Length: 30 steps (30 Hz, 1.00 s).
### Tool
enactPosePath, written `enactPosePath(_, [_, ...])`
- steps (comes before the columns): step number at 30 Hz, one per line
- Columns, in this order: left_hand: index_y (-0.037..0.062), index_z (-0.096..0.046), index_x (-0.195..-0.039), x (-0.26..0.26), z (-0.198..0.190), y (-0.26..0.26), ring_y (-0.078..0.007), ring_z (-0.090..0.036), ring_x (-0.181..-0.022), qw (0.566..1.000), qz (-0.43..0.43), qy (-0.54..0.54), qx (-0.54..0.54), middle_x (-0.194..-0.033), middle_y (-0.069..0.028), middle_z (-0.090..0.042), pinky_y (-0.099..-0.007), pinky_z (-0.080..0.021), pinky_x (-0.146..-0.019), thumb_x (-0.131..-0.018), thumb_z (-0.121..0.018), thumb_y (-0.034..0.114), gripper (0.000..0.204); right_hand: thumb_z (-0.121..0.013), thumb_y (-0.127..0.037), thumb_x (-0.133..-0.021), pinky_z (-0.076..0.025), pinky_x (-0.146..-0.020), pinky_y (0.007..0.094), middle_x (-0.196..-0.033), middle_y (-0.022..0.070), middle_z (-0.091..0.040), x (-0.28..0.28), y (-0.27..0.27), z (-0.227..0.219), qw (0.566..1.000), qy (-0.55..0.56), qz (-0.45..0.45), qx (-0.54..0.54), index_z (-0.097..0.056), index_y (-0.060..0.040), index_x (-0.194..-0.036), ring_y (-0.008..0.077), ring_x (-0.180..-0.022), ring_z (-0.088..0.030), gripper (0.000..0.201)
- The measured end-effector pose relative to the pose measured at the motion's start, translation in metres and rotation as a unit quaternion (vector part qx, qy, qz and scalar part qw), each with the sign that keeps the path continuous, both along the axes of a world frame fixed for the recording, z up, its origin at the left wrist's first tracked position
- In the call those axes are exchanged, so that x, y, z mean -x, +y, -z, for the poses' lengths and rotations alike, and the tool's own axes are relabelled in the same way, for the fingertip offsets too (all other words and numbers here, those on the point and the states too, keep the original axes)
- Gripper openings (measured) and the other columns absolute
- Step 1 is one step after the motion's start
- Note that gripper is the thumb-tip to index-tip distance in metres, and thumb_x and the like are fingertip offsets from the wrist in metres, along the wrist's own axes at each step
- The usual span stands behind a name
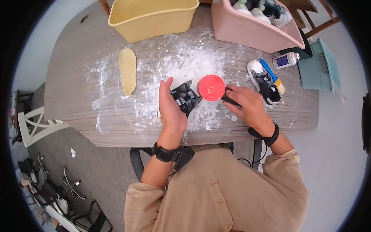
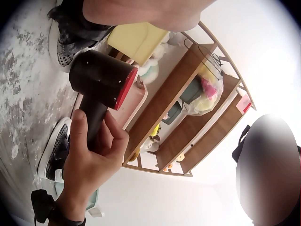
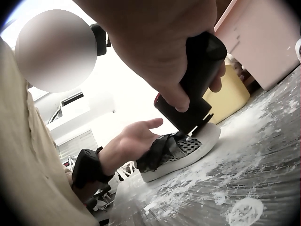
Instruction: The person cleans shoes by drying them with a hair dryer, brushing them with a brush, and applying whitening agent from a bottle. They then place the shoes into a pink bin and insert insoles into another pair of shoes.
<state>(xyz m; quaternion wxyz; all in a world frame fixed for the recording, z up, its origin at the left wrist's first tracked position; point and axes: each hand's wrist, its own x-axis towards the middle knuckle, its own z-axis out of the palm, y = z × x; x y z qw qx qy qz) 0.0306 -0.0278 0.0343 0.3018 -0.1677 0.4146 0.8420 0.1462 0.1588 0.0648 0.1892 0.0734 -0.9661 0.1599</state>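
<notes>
My right hand (image 1: 249, 104) grips the black handle of a hair dryer (image 1: 211, 88) with a red round end, which faces up in the head view. In the right wrist view its dark nozzle end points down close over the toe of a black-and-white shoe (image 3: 181, 153). That shoe's dark straps show beside my left hand (image 1: 172, 106) in the head view. My left hand lies along the shoe with fingers straight and the thumb extended; part of the fingers is hidden behind the shoe in the right wrist view.
White powder (image 1: 189, 62) covers the table's middle. A tan insole (image 1: 128, 71) lies left. At the back stand a yellow bin (image 1: 154, 23) and a pink bin (image 1: 251, 31) with shoes. To the right are the other shoe (image 1: 264, 83), a blue brush (image 1: 272, 72), a white bottle (image 1: 285, 60) and a teal box (image 1: 319, 69).
</notes>
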Motion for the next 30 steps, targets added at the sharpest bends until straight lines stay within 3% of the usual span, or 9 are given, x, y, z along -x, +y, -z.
enactPosePath(7, [0.0045,-0.044,-0.132,-0.003,-0.003,0.002,-0.0312,-0.052,-0.116,1.000,-0.015,-0.001,-0.015,-0.129,-0.0179,-0.048,-0.0437,-0.042,-0.098,-0.095,-0.047,0.043,0.054,-0.079,-0.010,-0.074,-0.053,-0.072,0.0312,-0.101,0.0134,-0.067,-0.035,-0.007,0.001,0.951,-0.064,0.120,0.279,-0.056,-0.0025,-0.110,0.0222,-0.085,-0.067,0.043])
enactPosePath(10, [0.0067,-0.045,-0.132,-0.002,0.005,0.000,-0.0268,-0.054,-0.113,1.000,0.004,-0.012,-0.024,-0.127,-0.0132,-0.049,-0.0407,-0.046,-0.094,-0.095,-0.051,0.032,0.045,-0.074,-0.005,-0.077,-0.052,-0.068,0.0293,-0.100,0.0147,-0.066,-0.052,-0.007,0.008,0.792,-0.077,0.142,0.589,-0.050,-0.0038,-0.119,0.0204,-0.081,-0.067,0.049])
enactPosePath(14, [0.0076,-0.043,-0.135,0.005,0.036,-0.003,-0.0253,-0.053,-0.114,0.999,0.007,0.011,-0.033,-0.128,-0.0103,-0.049,-0.0398,-0.047,-0.093,-0.094,-0.053,0.024,0.045,-0.057,-0.024,-0.093,-0.050,-0.059,0.0284,-0.090,0.0171,-0.065,-0.070,0.002,0.002,0.539,-0.102,0.066,0.834,-0.046,-0.0010,-0.121,0.0184,-0.065,-0.061,0.038])
enactPosePath(15, [0.0059,-0.042,-0.136,0.006,0.036,-0.003,-0.0252,-0.053,-0.115,0.999,0.006,0.016,-0.032,-0.128,-0.0098,-0.050,-0.0396,-0.046,-0.094,-0.094,-0.053,0.023,0.047,-0.050,-0.030,-0.096,-0.050,-0.059,0.0273,-0.088,0.0172,-0.064,-0.075,0.006,0.008,0.542,-0.103,0.039,0.833,-0.047,0.0006,-0.121,0.0181,-0.063,-0.060,0.040])
enactPosePath(18, [-0.0042,-0.050,-0.116,0.008,0.033,0.000,-0.0298,-0.063,-0.096,0.999,-0.008,0.038,-0.013,-0.110,-0.0165,-0.061,-0.0415,-0.053,-0.085,-0.093,-0.055,0.026,0.039,-0.054,-0.028,-0.094,-0.050,-0.058,0.0273,-0.087,0.0157,-0.064,-0.085,0.010,0.016,0.471,-0.106,-0.036,0.875,-0.050,0.0005,-0.119,0.0181,-0.064,-0.061,0.038])
enactPosePath(21, [-0.0052,-0.048,-0.116,0.011,0.022,-0.002,-0.0314,-0.062,-0.099,0.998,0.028,0.008,-0.047,-0.112,-0.0179,-0.059,-0.0430,-0.052,-0.087,-0.093,-0.054,0.026,0.039,-0.060,-0.026,-0.090,-0.050,-0.061,0.0298,-0.084,0.0132,-0.063,-0.089,0.007,0.010,0.532,-0.130,0.029,0.836,-0.050,0.0000,-0.117,0.0185,-0.066,-0.061,0.039])
enactPosePath(24, [-0.0073,-0.046,-0.119,0.011,0.028,-0.003,-0.0315,-0.062,-0.099,0.998,0.034,0.011,-0.051,-0.112,-0.0194,-0.059,-0.0425,-0.051,-0.088,-0.093,-0.053,0.027,0.044,-0.064,-0.016,-0.086,-0.050,-0.060,0.0290,-0.084,0.0106,-0.063,-0.092,0.014,0.001,0.648,-0.110,0.124,0.743,-0.051,-0.0001,-0.116,0.0154,-0.065,-0.060,0.037])
enactPosePath(27, [-0.0100,-0.044,-0.120,0.012,0.034,-0.004,-0.0315,-0.062,-0.099,0.999,0.034,0.013,-0.037,-0.114,-0.0201,-0.059,-0.0426,-0.052,-0.088,-0.092,-0.054,0.028,0.048,-0.070,-0.018,-0.077,-0.047,-0.055,0.0270,-0.080,0.0073,-0.061,-0.103,0.046,-0.012,0.796,-0.087,0.283,0.528,-0.052,0.0023,-0.115,0.0113,-0.061,-0.059,0.046])
enactPosePath(30, [-0.0104,-0.044,-0.120,0.010,0.029,-0.005,-0.0312,-0.062,-0.099,0.999,0.037,0.023,-0.021,-0.115,-0.0202,-0.058,-0.0429,-0.052,-0.086,-0.093,-0.053,0.029,0.049,-0.074,-0.024,-0.073,-0.048,-0.057,0.0288,-0.082,0.0081,-0.062,-0.115,0.089,-0.023,0.818,0.038,0.377,0.433,-0.053,0.0030,-0.115,0.0127,-0.062,-0.059,0.054])
